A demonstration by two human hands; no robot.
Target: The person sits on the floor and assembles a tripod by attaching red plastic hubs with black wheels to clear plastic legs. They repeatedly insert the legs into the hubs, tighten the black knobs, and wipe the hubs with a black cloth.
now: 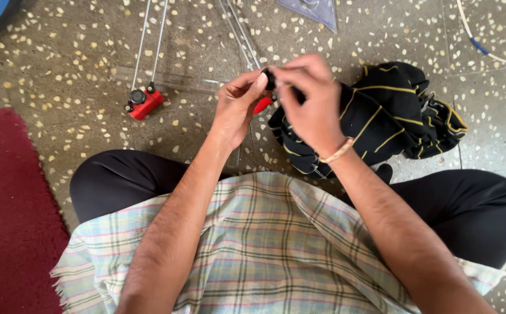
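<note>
- Speckled terrazzo floor all around, grey-brown with pale chips, and the person is sitting cross-legged right on it in dark trousers, with a pale checked cloth spread over the lap.
- Both hands are raised together over the floor, just above the lap.
- Left hand: thumb and fingers pinched in, so its grip is closed on a small black knob at the fingertips.
- Right hand: fingers curled in tight on the same little black knob from the other side, so both grips are clamped on it. There's a thread band on that wrist.
- Just under the hands a bit of a red clamp block peeks out, with thin metal rods running away from it towards the top of the view. Can't tell if the knob is actually attached to that block, the hands cover the join.
- A second red block with black knobs sits on the floor to the left of the hands, well apart from them, with its own pair of rods.
- Crumpled black cloth with yellow stripes lies just to the right of the hands.
- Dark red rug along the left edge.
- White cable with a blue bit in the top right corner.
</note>
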